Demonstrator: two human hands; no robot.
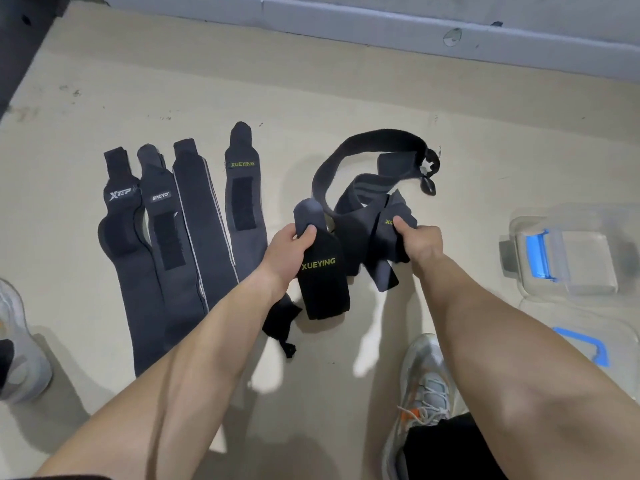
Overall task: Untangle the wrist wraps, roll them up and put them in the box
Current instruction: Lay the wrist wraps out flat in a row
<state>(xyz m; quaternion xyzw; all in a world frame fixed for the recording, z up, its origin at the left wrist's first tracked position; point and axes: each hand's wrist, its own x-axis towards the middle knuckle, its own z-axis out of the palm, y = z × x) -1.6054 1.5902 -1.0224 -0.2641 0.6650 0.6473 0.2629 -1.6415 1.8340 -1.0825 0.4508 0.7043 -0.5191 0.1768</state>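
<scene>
My left hand [289, 252] grips a black wrist wrap marked XUEYING [322, 275] by its upper part, thumb on top. My right hand [420, 242] grips a second dark wrap [384, 233] with yellow lettering, part of a tangled bundle [363, 174] of grey and black straps lying on the floor behind both hands. Several untangled wraps [180, 237] lie flat side by side to the left, marked XTEP, a second brand, and XUEYING. The clear plastic box [571, 258] with blue latches stands at the right edge.
The box's clear lid [588, 344] with a blue clip lies on the floor in front of the box. My right shoe [420, 379] is below the bundle, another shoe [19, 344] at the left edge. A grey wall base [381, 26] runs along the back.
</scene>
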